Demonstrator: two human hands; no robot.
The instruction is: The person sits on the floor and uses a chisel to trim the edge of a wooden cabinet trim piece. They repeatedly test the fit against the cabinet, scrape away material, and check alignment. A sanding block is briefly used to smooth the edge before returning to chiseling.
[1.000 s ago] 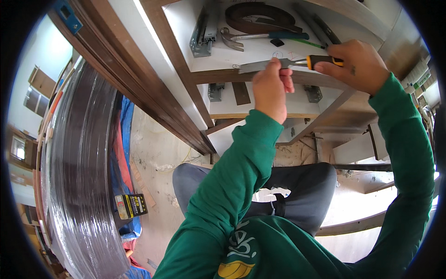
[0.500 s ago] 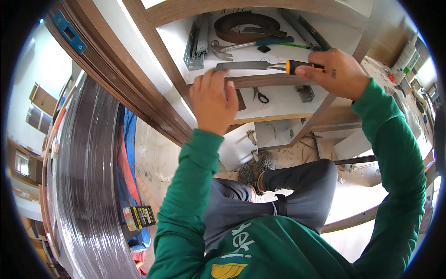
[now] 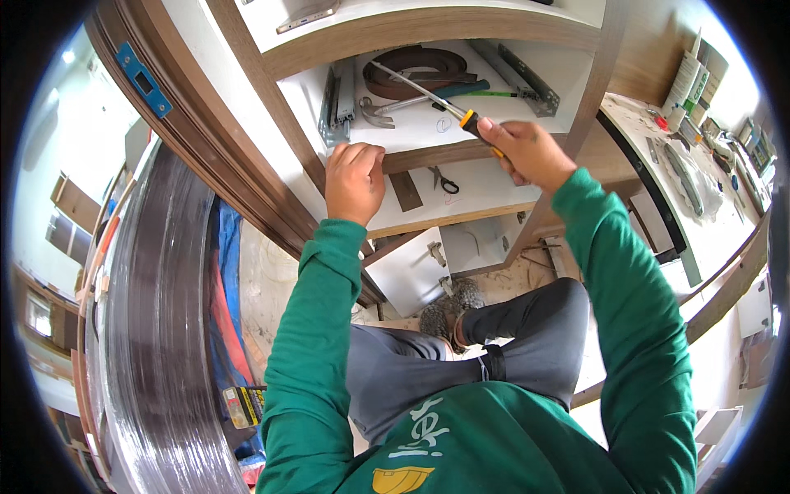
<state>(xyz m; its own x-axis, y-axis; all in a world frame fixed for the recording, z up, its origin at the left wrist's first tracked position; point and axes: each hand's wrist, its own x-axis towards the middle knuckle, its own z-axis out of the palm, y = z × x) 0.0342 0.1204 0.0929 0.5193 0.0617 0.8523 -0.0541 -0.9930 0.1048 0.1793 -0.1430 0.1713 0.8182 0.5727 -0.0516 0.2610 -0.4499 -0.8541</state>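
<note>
My right hand [image 3: 527,150] is closed round the black-and-yellow handle of a chisel [image 3: 424,92]. Its blade, seen nearly edge-on, points up and left into the open cabinet bay. My left hand [image 3: 354,177] is at the left end of the cabinet's wooden front rail [image 3: 440,156], fingers curled with the thumb against them; anything inside them is hidden. Behind the rail, a claw hammer [image 3: 403,104] with a teal handle lies in front of a coil of brown edge banding [image 3: 387,82]. Metal drawer slides [image 3: 341,99] stand at the bay's left side.
Scissors [image 3: 445,183] and a flat brown strip [image 3: 406,191] lie on the shelf below. A phone [image 3: 309,15] rests on the upper shelf. To the right, a worktop [image 3: 638,123] carries tubes and tools. Plastic-wrapped brown panels [image 3: 156,288] stand at left, beside a door frame [image 3: 214,140].
My right hand has moved left and slightly down, turning the chisel from level to slanting up-left. My left hand has drawn back from the blade, its fingers now curled. The view has shifted somewhat.
</note>
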